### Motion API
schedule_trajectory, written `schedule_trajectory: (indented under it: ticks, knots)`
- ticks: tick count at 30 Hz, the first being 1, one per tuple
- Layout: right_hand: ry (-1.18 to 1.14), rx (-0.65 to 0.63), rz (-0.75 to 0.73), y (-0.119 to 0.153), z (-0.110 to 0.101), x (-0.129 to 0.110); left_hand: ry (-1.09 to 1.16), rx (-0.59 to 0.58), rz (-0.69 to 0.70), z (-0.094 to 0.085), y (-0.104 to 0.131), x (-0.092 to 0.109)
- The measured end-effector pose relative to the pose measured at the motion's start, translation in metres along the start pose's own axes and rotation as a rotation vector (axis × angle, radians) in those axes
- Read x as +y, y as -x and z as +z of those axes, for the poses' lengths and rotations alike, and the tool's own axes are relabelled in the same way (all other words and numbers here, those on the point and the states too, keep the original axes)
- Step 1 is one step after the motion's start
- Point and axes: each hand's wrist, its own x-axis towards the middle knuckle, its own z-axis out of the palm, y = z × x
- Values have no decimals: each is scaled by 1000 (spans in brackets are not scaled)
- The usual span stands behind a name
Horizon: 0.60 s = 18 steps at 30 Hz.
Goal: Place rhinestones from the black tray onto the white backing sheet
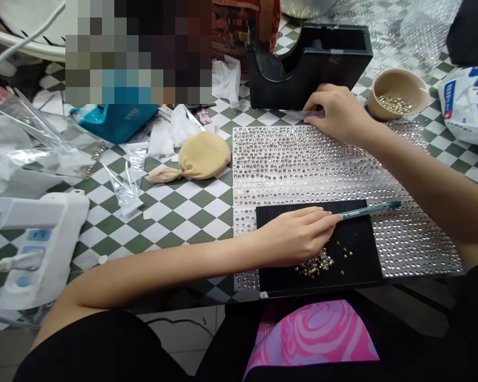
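My left hand (298, 236) is closed around a teal pen-like stick (366, 210) with a dark green tip, which points to the right. It rests over a black board (360, 249), beside a small pile of loose rhinestones (316, 265). Under the board lies a sheet set with rows of silvery rhinestones (287, 159). Past the sheet's far edge, the fingers of my right hand (334, 112) are bent together in front of a black tape dispenser (310, 74). A thin clear strip seems to lie at those fingertips; whether they grip it is unclear.
A beige bowl of rhinestones (398, 95) stands at back right, near a blue-and-white packet (468, 106). Left of the sheet are a tied tan pouch (205, 155), clear plastic bags (127, 183), a blue container (119, 119) and a white power strip (43, 244) with cables.
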Motion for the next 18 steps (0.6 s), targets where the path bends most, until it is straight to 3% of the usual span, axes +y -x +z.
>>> schedule_trajectory:
  ticks: [9, 18]
  knots:
    - [-174, 217, 64, 15, -13, 0, 2, -9, -1, 0, -1, -1]
    - [-294, 405, 307, 16, -5, 1, -5, -6, 2, -1, -1, 0]
